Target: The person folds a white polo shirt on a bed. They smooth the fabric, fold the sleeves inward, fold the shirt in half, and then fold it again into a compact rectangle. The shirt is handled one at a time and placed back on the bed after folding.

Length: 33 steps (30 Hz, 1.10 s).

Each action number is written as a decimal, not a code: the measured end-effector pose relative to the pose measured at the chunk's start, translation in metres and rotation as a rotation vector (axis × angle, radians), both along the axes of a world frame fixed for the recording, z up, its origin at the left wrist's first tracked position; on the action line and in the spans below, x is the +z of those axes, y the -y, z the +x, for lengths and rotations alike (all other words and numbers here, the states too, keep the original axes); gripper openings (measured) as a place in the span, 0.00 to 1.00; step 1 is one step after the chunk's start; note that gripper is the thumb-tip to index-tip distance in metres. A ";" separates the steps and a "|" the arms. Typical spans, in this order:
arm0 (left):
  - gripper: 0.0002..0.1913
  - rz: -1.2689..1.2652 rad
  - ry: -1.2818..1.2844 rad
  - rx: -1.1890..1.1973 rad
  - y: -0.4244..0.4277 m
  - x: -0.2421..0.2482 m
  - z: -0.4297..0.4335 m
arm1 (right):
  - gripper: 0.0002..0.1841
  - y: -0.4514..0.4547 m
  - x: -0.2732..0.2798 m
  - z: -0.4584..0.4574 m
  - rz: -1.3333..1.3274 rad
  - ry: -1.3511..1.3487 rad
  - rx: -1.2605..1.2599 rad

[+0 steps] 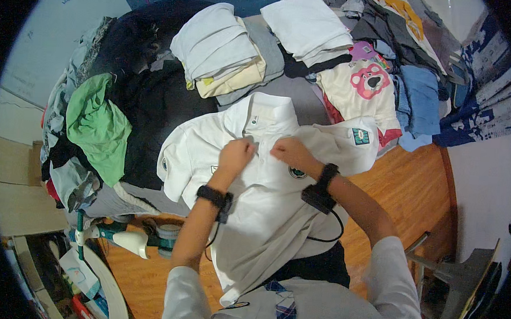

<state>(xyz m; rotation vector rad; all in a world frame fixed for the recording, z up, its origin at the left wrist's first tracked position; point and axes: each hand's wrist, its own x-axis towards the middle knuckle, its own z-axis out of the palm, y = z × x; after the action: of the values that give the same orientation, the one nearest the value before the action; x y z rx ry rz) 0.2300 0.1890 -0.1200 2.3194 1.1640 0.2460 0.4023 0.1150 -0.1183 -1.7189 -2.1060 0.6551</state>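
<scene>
A white polo shirt (256, 212) lies front up before me, its collar away from me, its sleeves spread and its lower part hanging over the near edge towards my body. My left hand (237, 154) is at the left side of the button placket, just below the collar, fingers curled. Level with it, my right hand (294, 153) is curled on the other side of the placket, above a round dark badge. Both hands touch or nearly touch the shirt; whether the fingers pinch its fabric cannot be made out. A green badge (362, 137) marks the right sleeve.
Folded white clothes (218, 43) and another white stack (309, 27) lie beyond the collar. A green garment (97, 128) rests on black clothes at left. Folded jeans (419, 99) and a cream garment with a pink bear (360, 93) are at right. A grey chair (467, 277) stands lower right.
</scene>
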 end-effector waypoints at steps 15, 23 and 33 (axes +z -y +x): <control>0.12 -0.564 0.508 0.642 -0.004 -0.022 -0.017 | 0.07 -0.034 -0.064 -0.004 -0.374 -0.316 -0.047; 0.13 -0.760 0.627 0.349 -0.031 0.025 -0.017 | 0.16 -0.023 -0.044 -0.006 -0.332 -0.413 -0.427; 0.16 -0.119 0.132 0.089 -0.007 -0.022 -0.016 | 0.12 -0.020 -0.061 0.014 -0.227 -0.599 -0.226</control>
<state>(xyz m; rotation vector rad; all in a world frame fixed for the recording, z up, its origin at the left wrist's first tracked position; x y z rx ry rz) 0.2142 0.1959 -0.1423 2.1178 1.1849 0.3473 0.4164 0.1346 -0.1797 -1.5754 -1.4493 1.1955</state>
